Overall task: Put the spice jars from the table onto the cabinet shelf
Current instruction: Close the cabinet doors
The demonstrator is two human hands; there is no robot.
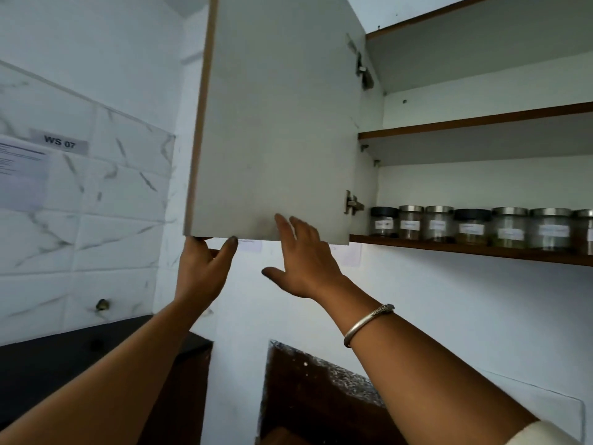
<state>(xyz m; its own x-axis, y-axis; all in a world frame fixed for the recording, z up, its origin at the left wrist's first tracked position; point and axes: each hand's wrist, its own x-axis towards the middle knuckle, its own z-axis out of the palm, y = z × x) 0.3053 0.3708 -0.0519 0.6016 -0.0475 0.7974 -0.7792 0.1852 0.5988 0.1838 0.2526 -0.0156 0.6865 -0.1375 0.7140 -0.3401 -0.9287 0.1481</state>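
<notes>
— While the cabinet door (276, 123) stands swung out to the left, where is each hand?

— In the head view, the left hand (202, 271) grips the door's bottom edge near its outer corner, with the fingers curled up behind the panel and the thumb on the near face. The right hand (305, 264) is spread wide with straight fingers and holds nothing. Its fingertips overlap the door's lower face, but I cannot tell whether they touch it. A metal bangle (365, 322) circles that wrist.

— And the spice jars?

— The spice jars (475, 228) stand upright in a close row on the cabinet's bottom shelf (465, 250), just right of the lower hinge (353, 203). Seven show, the last cut by the frame edge. Two have dark lids and the rest metal ones. Each carries a white label too blurred to read.

— What surrounds them?

— An upper shelf (481, 122) runs above the jars. To the left, a tiled wall (112, 220) bears a "WS 07" sign (59, 142) above a printed sheet (22, 175), and a dark tabletop (48, 364) lies below.
</notes>
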